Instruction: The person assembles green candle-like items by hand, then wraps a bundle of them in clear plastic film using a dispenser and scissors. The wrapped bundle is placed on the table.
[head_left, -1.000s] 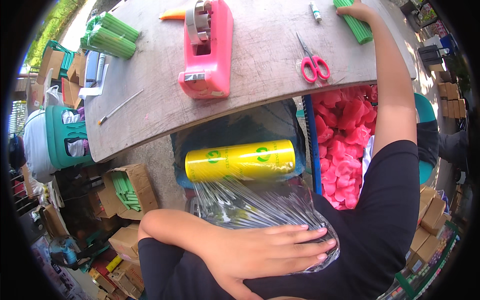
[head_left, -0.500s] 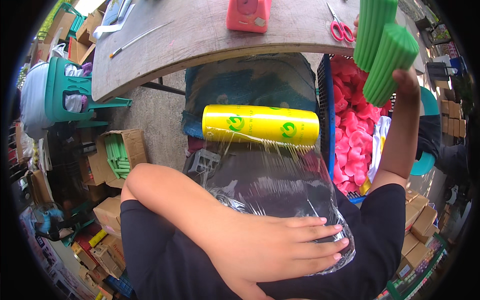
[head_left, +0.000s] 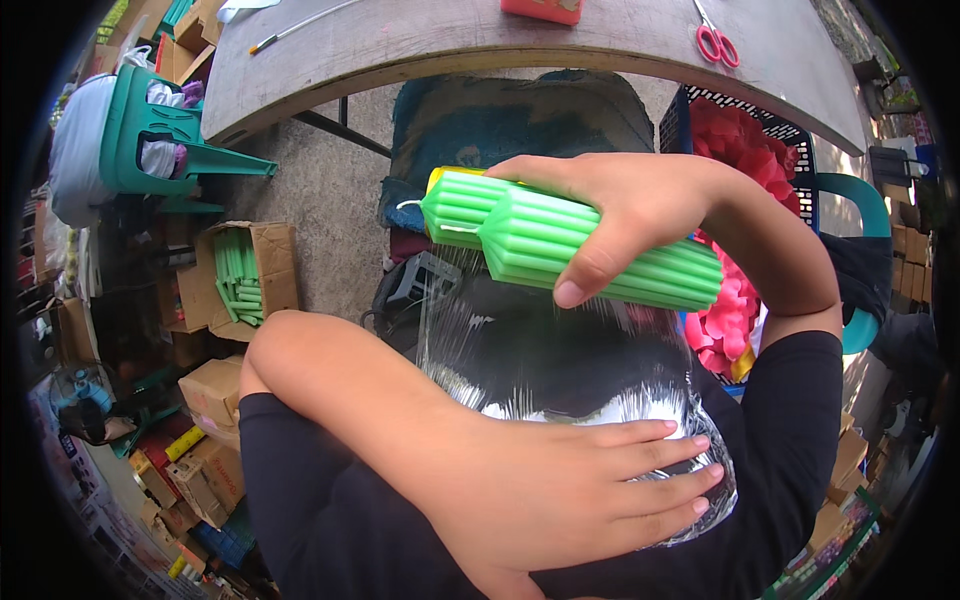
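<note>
Two green ribbed candles point(head_left: 540, 245) with white wicks lie side by side in the grip of my right hand point(head_left: 640, 215), wicks pointing left. They hang over a sheet of clear plastic wrap point(head_left: 540, 345), stretched from its roll toward my lap. The yellow roll point(head_left: 437, 180) is mostly hidden behind the candles and hand; only a bit of its left end shows. My left hand point(head_left: 570, 500) lies flat, fingers extended, on the near end of the wrap over my lap.
A grey table point(head_left: 420, 60) spans the far side, bearing red-handled scissors point(head_left: 716, 42), a brush point(head_left: 300, 28) and a red block point(head_left: 543, 8). At right stands a blue basket point(head_left: 675, 125) of pink-red pieces. A cardboard box point(head_left: 278, 268) of green candles and a green chair point(head_left: 125, 150) are at left.
My right hand has brought the two candles from the upper right down over the wrap, turning them sideways. The left hand stays on the wrap. The view has shifted slightly.
</note>
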